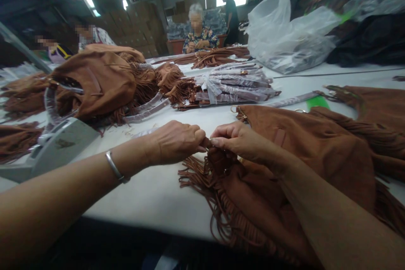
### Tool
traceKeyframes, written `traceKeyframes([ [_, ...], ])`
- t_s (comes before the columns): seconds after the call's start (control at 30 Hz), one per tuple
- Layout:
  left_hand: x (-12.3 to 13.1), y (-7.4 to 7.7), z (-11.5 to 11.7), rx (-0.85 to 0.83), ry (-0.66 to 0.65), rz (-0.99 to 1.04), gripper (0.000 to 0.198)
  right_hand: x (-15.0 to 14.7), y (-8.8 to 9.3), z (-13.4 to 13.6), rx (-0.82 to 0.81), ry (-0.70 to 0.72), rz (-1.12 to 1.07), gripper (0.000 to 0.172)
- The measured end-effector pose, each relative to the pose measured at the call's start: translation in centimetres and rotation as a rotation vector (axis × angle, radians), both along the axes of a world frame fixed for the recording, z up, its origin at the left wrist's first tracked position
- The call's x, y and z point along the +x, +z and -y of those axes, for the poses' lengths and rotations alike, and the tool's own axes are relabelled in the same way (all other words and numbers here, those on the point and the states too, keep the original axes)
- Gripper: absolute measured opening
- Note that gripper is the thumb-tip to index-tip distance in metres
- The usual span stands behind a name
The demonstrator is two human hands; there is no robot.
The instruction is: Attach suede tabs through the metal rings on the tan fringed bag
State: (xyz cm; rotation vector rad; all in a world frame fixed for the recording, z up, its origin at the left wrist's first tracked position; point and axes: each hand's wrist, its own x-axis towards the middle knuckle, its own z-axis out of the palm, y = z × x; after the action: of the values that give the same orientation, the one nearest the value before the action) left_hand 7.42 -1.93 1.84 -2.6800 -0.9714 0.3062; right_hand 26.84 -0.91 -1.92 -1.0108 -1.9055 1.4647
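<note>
A brown fringed handbag (253, 194) lies at the table's front edge, its fringe hanging to the left and over the edge. At the bag's upper end, my left hand (179, 141) and my right hand (242, 139) meet, both closed in a pinch. A small brown leather tab (207, 142) shows between the fingertips, with a bit of metal beside it. The left wrist wears a silver bangle (114, 167). Exactly how the fingers hold the tab is partly hidden. Behind the right hand, another brown handbag (316, 143) with gold rings lies flat.
Wrapped straps (234, 84) are tied in a bundle across the table (152, 202). More brown bags (104, 76) stand at left, beside a grey machine (63, 147). A clear plastic bag (281, 38) sits at the back right. Across the table sits a person (199, 36); others are farther off.
</note>
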Motion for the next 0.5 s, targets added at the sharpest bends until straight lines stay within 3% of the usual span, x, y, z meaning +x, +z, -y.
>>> traceKeyframes([
  [0.1,-0.1,0.3,-0.7,-0.023,-0.026,-0.021,0.037,-0.1,0.0,0.0,0.036,-0.01,-0.006,0.014],
  [0.3,0.2,-0.5,-0.4,-0.008,-0.011,0.059,0.041,-0.6,-0.2,0.6,-0.085,-0.148,-0.012,0.012],
  [0.5,1.3,-2.3,2.1,0.014,0.261,0.19,0.032,-0.8,-0.7,0.7,-0.124,-0.196,-0.07,0.011],
])
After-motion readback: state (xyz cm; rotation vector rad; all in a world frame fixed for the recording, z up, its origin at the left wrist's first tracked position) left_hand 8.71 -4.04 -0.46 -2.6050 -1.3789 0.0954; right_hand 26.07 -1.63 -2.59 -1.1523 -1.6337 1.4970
